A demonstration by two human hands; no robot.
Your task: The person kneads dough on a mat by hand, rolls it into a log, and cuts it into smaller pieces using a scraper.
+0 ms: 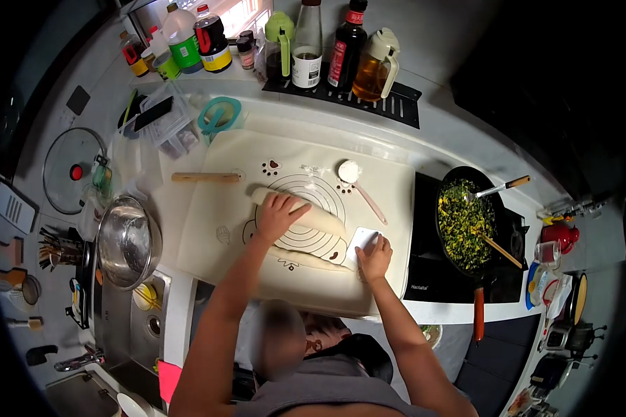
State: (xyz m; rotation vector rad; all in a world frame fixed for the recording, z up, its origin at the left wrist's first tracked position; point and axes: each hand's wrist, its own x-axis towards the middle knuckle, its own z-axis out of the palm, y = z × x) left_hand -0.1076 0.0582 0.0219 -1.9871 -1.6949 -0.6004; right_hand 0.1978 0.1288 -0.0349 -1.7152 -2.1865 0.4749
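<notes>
A thick log of pale dough [321, 218] lies slantwise on the printed baking mat [209, 229], and a thinner dough strip [306, 260] lies nearer to me. My left hand [277, 217] rests on the thick log near its left end, fingers spread over the top and not wrapped round it. In my right hand [374, 257] is a white dough scraper [364, 238], held at the right ends of the dough. Its lower edge is hidden by my fingers. A wooden rolling pin [207, 178] lies at the mat's left edge. Behind the dough rests a scoop of flour [349, 171] with a pink handle.
To the right, a pan [467, 222] of chopped green and yellow filling sits on the stove [424, 278], with a spatula and chopsticks in it. A metal bowl [126, 243] stands by the sink [129, 333] at left. Bottles [344, 52] line the back ledge.
</notes>
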